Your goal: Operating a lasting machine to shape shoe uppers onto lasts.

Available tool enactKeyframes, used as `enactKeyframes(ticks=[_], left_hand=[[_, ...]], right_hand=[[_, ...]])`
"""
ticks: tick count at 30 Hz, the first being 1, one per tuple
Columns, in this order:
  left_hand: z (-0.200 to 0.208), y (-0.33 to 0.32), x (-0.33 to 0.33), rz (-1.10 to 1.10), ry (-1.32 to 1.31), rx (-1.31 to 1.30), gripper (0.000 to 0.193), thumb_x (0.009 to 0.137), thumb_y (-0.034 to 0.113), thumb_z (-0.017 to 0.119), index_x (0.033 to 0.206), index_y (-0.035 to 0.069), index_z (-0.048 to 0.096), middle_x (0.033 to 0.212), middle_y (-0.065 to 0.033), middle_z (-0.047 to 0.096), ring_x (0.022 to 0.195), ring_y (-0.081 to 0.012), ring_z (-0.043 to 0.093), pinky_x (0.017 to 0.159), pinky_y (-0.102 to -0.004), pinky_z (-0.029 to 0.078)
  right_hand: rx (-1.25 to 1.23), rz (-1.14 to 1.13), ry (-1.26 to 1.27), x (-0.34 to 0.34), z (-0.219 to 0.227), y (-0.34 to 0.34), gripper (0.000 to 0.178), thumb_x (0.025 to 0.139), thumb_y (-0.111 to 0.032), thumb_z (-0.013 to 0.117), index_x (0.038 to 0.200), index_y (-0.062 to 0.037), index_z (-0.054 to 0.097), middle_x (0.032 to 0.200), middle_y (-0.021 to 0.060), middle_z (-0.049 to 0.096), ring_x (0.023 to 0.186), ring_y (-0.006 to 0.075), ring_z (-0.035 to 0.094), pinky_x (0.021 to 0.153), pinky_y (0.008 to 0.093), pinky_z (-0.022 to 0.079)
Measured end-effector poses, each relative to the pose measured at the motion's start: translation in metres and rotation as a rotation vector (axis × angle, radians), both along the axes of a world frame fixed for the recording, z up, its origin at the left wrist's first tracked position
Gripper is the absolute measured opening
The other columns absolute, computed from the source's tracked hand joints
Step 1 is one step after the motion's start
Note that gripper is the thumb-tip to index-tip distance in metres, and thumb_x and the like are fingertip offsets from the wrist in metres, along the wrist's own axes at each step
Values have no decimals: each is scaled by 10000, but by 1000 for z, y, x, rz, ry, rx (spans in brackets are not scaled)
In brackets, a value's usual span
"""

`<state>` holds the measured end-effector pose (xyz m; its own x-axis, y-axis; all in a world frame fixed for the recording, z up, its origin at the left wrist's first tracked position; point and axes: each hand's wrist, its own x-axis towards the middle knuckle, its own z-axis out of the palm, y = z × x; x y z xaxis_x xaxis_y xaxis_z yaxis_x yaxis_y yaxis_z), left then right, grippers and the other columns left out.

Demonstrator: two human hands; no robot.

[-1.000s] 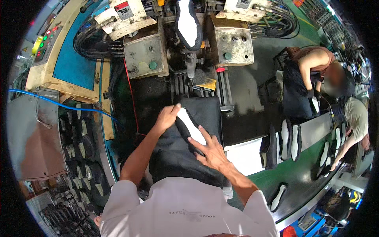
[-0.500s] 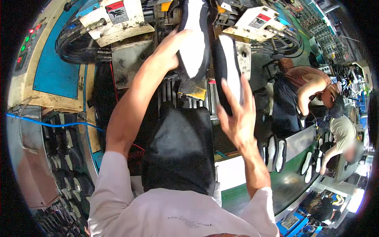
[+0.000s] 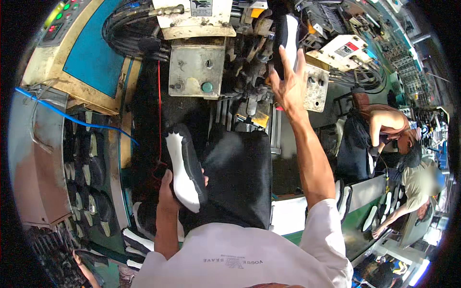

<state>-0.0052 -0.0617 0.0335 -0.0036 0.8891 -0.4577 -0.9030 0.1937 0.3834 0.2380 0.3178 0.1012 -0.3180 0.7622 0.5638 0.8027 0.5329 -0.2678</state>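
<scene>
A black shoe upper with a long white bottom (image 3: 182,175) is in my left hand (image 3: 167,194), low and left of the black padded surface. My thumb lies along its left side, and fingertips show at its right edge; the rest of the fingers are hidden behind it. A second black shoe upper with a white bottom (image 3: 290,36) stands toe-down in the machine (image 3: 261,57) ahead. My right hand (image 3: 291,89) reaches up to its lower end with fingers spread, the fingertips over the white bottom. Whether they press on it I cannot tell.
A grey metal box with a green button (image 3: 197,67) sits left of the machine's middle. Black hoses (image 3: 129,36) and a blue cable (image 3: 72,115) run at the left. Racked shoes (image 3: 91,192) stand lower left. Two co-workers (image 3: 384,125) bend over a bench at the right.
My left hand has brought its shoe upper from the machine down and left, near my body. My right hand has moved up with the other shoe upper now higher. The view has shifted.
</scene>
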Motion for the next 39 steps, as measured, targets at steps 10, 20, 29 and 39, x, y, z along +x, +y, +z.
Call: enactKeyframes(ticks=[10,20,29,39], left_hand=[[-15,-26,14,-166,195,-166,839,1083,656,349,1428,-86,533,1186,-281,728,1011,-432,755,943,-524,608],[-12,6,29,-231,230,-275,692,1127,521,348,1487,-50,504,1231,-276,723,1080,-412,748,983,-504,607],[-27,69,28,-316,225,-298,580,1090,386,486,1597,112,428,1335,-174,676,1059,-372,759,926,-494,621],[-50,128,36,-418,195,-136,547,1125,447,454,1524,73,459,1226,-197,710,1035,-373,761,902,-503,622]], right_hand=[[-234,-37,-223,-24,29,-8,761,933,-266,766,1632,-330,471,1687,348,295,1187,593,594,1059,597,511],[237,58,-134,-21,-8,31,692,942,-170,727,1597,-117,509,1648,360,355,1502,545,383,1257,606,327],[391,41,-198,-42,11,159,480,1041,-190,519,1496,-61,604,1525,299,563,1459,477,492,1258,538,353],[496,-1,-223,-57,43,169,446,1026,-200,563,1446,-67,631,1413,284,617,1361,453,567,1194,530,413]])
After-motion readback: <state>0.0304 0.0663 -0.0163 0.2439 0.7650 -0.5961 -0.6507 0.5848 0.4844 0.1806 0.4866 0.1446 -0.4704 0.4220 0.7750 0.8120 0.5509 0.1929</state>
